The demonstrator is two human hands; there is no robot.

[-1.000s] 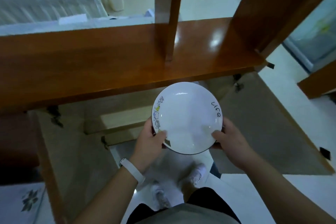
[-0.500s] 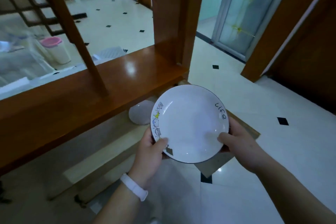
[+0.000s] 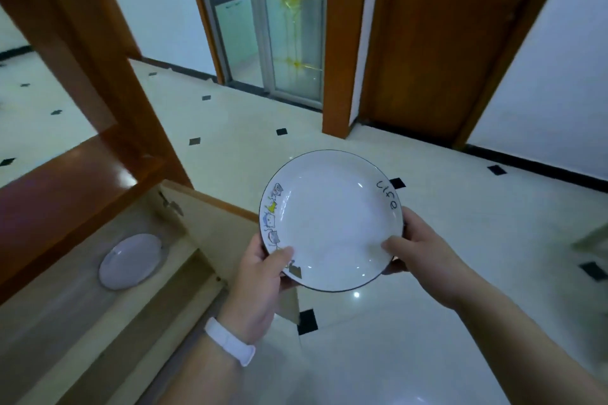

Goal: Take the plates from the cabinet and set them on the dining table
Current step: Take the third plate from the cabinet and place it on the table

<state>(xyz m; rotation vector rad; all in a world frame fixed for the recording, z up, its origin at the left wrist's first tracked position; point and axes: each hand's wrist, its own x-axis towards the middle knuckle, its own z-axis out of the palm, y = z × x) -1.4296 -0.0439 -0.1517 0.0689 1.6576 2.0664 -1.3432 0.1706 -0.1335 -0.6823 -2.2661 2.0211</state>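
I hold a white plate with a dark rim, small cartoon drawings on its left side and the word "life" on its right, level in front of me above the floor. My left hand grips its lower left edge, thumb on the rim. My right hand grips its lower right edge. Another white plate lies on a shelf inside the open wooden cabinet at the lower left.
The cabinet's open door juts out just left of my hands. Ahead lies a glossy tiled floor, with a glass sliding door and a wooden door beyond. No dining table shows in this view.
My view has swung to the right, away from the cabinet top toward the doors. The plate stays in both hands, now over open floor rather than in front of the cabinet.
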